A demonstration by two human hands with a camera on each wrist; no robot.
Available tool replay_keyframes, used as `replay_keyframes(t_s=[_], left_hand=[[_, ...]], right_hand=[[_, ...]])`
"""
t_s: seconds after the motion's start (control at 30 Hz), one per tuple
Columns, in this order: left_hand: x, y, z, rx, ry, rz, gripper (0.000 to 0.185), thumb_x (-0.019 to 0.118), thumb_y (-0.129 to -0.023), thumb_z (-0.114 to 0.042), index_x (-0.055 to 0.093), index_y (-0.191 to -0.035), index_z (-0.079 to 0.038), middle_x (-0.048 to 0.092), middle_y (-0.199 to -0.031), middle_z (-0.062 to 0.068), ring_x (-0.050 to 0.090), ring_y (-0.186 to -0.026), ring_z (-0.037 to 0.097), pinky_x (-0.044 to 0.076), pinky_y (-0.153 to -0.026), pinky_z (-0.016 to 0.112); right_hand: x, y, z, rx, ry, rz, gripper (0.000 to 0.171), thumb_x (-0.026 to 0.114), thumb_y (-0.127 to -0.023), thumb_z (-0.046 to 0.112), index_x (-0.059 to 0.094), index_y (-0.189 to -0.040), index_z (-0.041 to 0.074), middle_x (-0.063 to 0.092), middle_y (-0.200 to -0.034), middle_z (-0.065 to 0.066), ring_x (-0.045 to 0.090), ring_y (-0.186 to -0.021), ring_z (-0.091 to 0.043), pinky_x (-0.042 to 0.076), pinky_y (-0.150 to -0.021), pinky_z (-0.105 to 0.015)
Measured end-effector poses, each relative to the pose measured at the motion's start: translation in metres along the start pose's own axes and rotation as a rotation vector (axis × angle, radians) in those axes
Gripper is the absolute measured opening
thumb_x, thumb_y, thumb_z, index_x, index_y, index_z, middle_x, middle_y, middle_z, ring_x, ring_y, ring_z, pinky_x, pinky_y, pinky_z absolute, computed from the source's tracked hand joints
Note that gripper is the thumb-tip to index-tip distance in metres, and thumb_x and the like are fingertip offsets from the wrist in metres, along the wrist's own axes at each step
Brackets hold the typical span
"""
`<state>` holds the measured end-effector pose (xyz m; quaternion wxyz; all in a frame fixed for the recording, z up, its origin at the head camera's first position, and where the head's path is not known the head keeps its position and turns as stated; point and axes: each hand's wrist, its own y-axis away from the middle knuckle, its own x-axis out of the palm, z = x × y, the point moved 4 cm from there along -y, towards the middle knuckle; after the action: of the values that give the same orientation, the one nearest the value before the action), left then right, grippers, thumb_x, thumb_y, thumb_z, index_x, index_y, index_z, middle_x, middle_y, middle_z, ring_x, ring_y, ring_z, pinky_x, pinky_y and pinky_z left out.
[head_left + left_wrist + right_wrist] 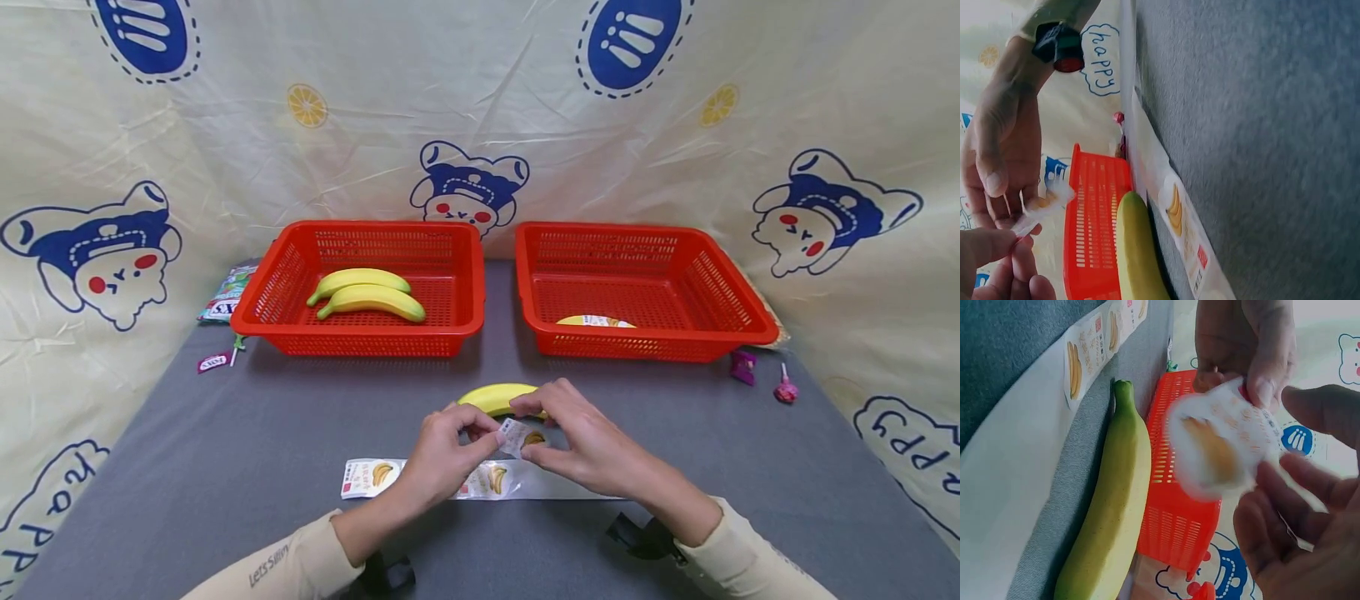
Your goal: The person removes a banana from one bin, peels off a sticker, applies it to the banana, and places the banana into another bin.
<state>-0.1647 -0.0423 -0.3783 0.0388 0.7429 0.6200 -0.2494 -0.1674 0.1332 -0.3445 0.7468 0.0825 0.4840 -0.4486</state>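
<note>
Head view: left hand (444,450) and right hand (581,442) pinch one sticker (522,437) together above the table (225,467), just before the banana (495,397); left wrist view: fingertips (985,244) grip the sticker's edge; right wrist view: blurred sticker held between curled fingers (1272,381).

It looked like a staged recording booth rather than a home: a cartoon-printed cloth backdrop (480,108) walled in a grey felt tabletop (225,467), with two identical red baskets (360,283) along its far edge.
</note>
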Motion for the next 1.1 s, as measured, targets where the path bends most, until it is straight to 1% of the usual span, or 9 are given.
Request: replay_keyframes(t_s=[0.1, 0.17, 0.37, 0.5, 0.67, 0.73, 0.87, 0.97, 1.1], left_hand=[[-0.005, -0.003, 0.002, -0.049, 0.031, -0.048, 0.004, 0.073, -0.079, -0.013, 0.072, -0.081, -0.010, 0.063, -0.070, -0.002, 0.050, -0.071, 0.007, 0.043, -0.065, 0.021], [-0.008, -0.004, 0.003, -0.070, 0.048, -0.076, 0.004, 0.073, -0.078, -0.012, 0.072, -0.082, -0.010, 0.063, -0.071, -0.002, 0.050, -0.071, 0.007, 0.042, -0.065, 0.020], [-0.014, -0.007, 0.003, -0.082, 0.107, -0.145, 0.005, 0.074, -0.079, -0.011, 0.072, -0.083, -0.010, 0.067, -0.075, 0.003, 0.051, -0.073, 0.007, 0.043, -0.073, 0.029], [-0.015, -0.009, 0.005, -0.104, 0.131, -0.146, 0.005, 0.073, -0.080, -0.013, 0.072, -0.085, -0.011, 0.068, -0.078, 0.004, 0.052, -0.075, 0.010, 0.043, -0.074, 0.027], [-0.012, -0.015, 0.011, -0.144, 0.145, -0.117, 0.009, 0.072, -0.082, -0.016, 0.072, -0.089, -0.011, 0.069, -0.081, 0.005, 0.054, -0.075, 0.013, 0.044, -0.070, 0.023], [-0.010, -0.020, 0.015, -0.151, 0.128, -0.109, 0.011, 0.071, -0.082, -0.017, 0.073, -0.091, -0.011, 0.070, -0.083, 0.005, 0.055, -0.076, 0.013, 0.044, -0.070, 0.023], [-0.008, -0.031, 0.021, -0.164, 0.032, -0.097, 0.015, 0.070, -0.082, -0.018, 0.073, -0.095, -0.011, 0.071, -0.084, 0.003, 0.055, -0.078, 0.012, 0.044, -0.072, 0.025], [-0.007, -0.040, 0.023, -0.166, -0.044, -0.082, 0.018, 0.070, -0.082, -0.020, 0.073, -0.098, -0.012, 0.069, -0.083, 0.002, 0.053, -0.078, 0.012, 0.042, -0.072, 0.025], [-0.006, -0.053, 0.027, -0.166, -0.064, -0.068, 0.016, 0.070, -0.081, -0.021, 0.074, -0.093, -0.010, 0.066, -0.081, 0.005, 0.051, -0.075, 0.014, 0.040, -0.068, 0.025]], right_hand=[[0.000, 0.001, -0.004, 0.066, 0.008, -0.045, 0.051, 0.081, -0.072, 0.020, 0.056, -0.117, 0.015, 0.059, -0.110, 0.004, 0.050, -0.099, -0.010, 0.049, -0.080, -0.025], [0.000, 0.003, -0.007, 0.108, -0.009, -0.087, 0.050, 0.081, -0.072, 0.020, 0.058, -0.115, 0.015, 0.061, -0.106, 0.003, 0.052, -0.097, -0.011, 0.050, -0.079, -0.025], [0.002, 0.005, -0.018, 0.196, -0.100, -0.190, 0.029, 0.079, -0.074, 0.014, 0.066, -0.100, 0.016, 0.061, -0.090, 0.005, 0.059, -0.083, -0.012, 0.052, -0.073, -0.028], [0.003, 0.003, -0.024, 0.214, -0.134, -0.240, 0.016, 0.077, -0.076, 0.014, 0.069, -0.089, 0.017, 0.061, -0.084, 0.006, 0.056, -0.077, -0.009, 0.050, -0.067, -0.026], [0.002, -0.003, -0.030, 0.204, -0.135, -0.299, 0.007, 0.074, -0.079, 0.012, 0.069, -0.079, 0.017, 0.059, -0.076, 0.006, 0.051, -0.071, -0.005, 0.044, -0.062, -0.023], [0.002, -0.007, -0.034, 0.230, -0.121, -0.294, 0.006, 0.073, -0.080, 0.013, 0.069, -0.078, 0.016, 0.058, -0.074, 0.005, 0.050, -0.070, -0.006, 0.043, -0.061, -0.023], [0.003, -0.015, -0.046, 0.317, -0.101, -0.230, 0.004, 0.071, -0.083, 0.017, 0.069, -0.080, 0.014, 0.057, -0.074, 0.002, 0.050, -0.071, -0.011, 0.042, -0.061, -0.022], [0.004, -0.021, -0.055, 0.342, -0.101, -0.190, 0.006, 0.069, -0.084, 0.017, 0.069, -0.081, 0.012, 0.058, -0.075, -0.001, 0.050, -0.071, -0.013, 0.041, -0.061, -0.023], [0.005, -0.029, -0.069, 0.365, -0.102, -0.144, 0.009, 0.068, -0.085, 0.019, 0.068, -0.081, 0.011, 0.059, -0.076, -0.003, 0.048, -0.071, -0.015, 0.040, -0.062, -0.024]])
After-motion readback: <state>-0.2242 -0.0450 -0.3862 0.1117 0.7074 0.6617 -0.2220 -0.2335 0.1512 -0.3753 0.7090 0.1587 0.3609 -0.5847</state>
